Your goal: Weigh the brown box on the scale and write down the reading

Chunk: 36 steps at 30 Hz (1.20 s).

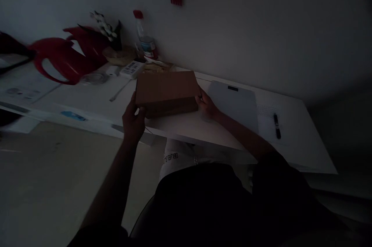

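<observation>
Worktop (203, 130) comes first, white and long, and it carries all the things. Brown cardboard box (167, 91) lies flat on it, close to the front edge, right between the two hands. Left hand (133, 121) has its grip closed on the box's left end, thumb on the front side and fingers curled around the corner. Right hand (207, 105) has its grip closed on the box's right end, fingers pressed against the side. Both hands touch the box.

Grey flat pad (235, 103) lies just to the right of the right hand, touching the worktop. Red shiny thing (62, 59) sits far to the left of the left hand, near the wall; it is blurry and hard to make out. Clear bottle (145, 39) with a red cap stands upright behind the box, by the wall. White remote (131, 69) lies in front of the bottle, a little behind the left hand. Black marker pen (277, 125) lies well to the right of the right hand, past the grey pad
</observation>
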Tool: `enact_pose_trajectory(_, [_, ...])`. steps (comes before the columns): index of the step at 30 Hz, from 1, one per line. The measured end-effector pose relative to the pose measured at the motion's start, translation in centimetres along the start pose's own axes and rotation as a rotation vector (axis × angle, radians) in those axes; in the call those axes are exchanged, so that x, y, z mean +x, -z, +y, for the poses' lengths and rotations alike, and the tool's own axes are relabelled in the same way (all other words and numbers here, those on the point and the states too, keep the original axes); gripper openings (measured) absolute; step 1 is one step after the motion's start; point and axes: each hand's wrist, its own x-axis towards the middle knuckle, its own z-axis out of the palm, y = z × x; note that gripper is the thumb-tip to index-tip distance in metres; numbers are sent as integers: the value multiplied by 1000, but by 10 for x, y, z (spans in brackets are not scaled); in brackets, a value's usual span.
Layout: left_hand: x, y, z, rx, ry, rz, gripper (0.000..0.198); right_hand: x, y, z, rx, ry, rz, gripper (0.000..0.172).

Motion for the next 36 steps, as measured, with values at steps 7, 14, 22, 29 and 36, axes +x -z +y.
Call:
enact_pose_trajectory(7, [-3,-1,4,-39,30,5,67,-2,-2,-1,-28,-57,1,80])
enact_pose_trajectory(14, [-5,-2,-5,-26,14,-21,72,-5,-4,5,6,-41,29,87])
enact_pose_trajectory(22, [0,5,-25,26,-63,-59,67,-13,17,6,-114,-79,-90,86])
enact_pose_trajectory(29, [16,10,45,327,-582,175,64,-37,82,-14,-338,20,4,47])
enact_pose_trajectory(36, [22,-61,137,261,-963,-168,49,-79,169,-29,-558,-105,154,32])
